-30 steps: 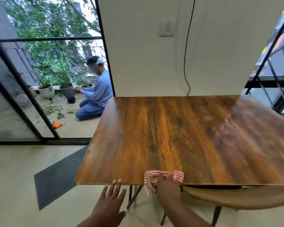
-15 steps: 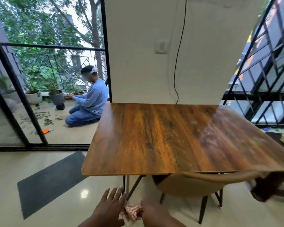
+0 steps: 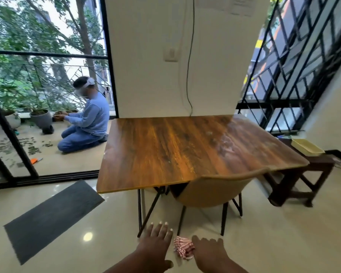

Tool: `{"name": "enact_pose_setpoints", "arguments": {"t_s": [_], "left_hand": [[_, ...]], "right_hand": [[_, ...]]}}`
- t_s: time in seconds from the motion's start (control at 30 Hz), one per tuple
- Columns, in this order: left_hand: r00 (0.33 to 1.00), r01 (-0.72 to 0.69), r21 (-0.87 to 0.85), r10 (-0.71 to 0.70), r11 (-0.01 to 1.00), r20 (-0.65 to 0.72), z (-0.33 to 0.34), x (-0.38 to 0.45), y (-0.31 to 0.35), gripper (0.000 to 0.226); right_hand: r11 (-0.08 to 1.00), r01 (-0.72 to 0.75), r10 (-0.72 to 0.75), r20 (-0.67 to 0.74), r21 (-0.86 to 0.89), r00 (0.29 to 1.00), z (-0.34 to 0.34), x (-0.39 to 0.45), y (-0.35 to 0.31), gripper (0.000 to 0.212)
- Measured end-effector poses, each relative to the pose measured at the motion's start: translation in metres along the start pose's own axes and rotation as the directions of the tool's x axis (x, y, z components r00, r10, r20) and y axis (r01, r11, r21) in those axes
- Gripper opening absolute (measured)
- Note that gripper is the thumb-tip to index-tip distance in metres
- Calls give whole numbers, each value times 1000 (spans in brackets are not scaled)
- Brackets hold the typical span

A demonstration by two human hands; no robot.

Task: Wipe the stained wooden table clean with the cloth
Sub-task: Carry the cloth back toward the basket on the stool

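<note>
Floor [image 3: 264,243]: pale, glossy tile; broad bare stretches to the left of the table and in front of it, where both hands hang.
Wooden table [image 3: 175,150]: square brown top, far edge against the white wall [image 3: 150,56]; near edge and left edge free; whitish smears show on the right part of the top, nothing stands on it.
Sliding glass door [image 3: 10,134]: open to the left; beyond it a person in blue [image 3: 87,123] kneels by plant pots, well apart from the table.
Window grille [image 3: 295,62]: black bars on the right, behind the table's far right corner.
Dark mat [image 3: 53,217]: on the floor, left of the table's near left corner.
Chair [image 3: 211,192]: tan shell back, tucked under the table's near edge right of centre; black legs between table and hands.
Side table [image 3: 303,174]: dark wood, just beside the table's right edge, carrying a pale yellow tray [image 3: 307,147].
Left hand [image 3: 156,241]: flat, fingers spread and extended forward, holding nothing, just beside the cloth on its left.
Right hand [image 3: 209,251]: fingers curled down over the cloth's right end, gripping it.
Cloth [image 3: 182,248]: red-and-white checked, bunched, between the two hands, low in view, off the table and well short of its near edge.
</note>
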State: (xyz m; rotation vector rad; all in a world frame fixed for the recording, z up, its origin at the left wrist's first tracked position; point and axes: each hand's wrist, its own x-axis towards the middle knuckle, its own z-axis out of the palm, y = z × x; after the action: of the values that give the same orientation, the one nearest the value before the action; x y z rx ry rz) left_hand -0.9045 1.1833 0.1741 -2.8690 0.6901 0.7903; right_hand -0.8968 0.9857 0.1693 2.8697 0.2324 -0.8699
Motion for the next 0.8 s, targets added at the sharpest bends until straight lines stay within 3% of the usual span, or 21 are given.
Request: {"name": "enact_pose_setpoints", "arguments": {"t_s": [0.2, 0.5, 0.8], "left_hand": [[999, -31, 79, 34, 996, -38, -10, 31, 69, 93], [993, -108, 31, 106, 994, 54, -23, 113, 228, 93], [984, -175, 110, 176, 978, -4, -60, 163, 316, 89]], "right_hand": [[998, -6, 11, -80, 62, 997, 29, -50, 62, 52], [978, -107, 106, 17, 181, 994, 97, -99, 235, 46], [956, -188, 204, -47, 224, 978, 120, -97, 350, 39]]}}
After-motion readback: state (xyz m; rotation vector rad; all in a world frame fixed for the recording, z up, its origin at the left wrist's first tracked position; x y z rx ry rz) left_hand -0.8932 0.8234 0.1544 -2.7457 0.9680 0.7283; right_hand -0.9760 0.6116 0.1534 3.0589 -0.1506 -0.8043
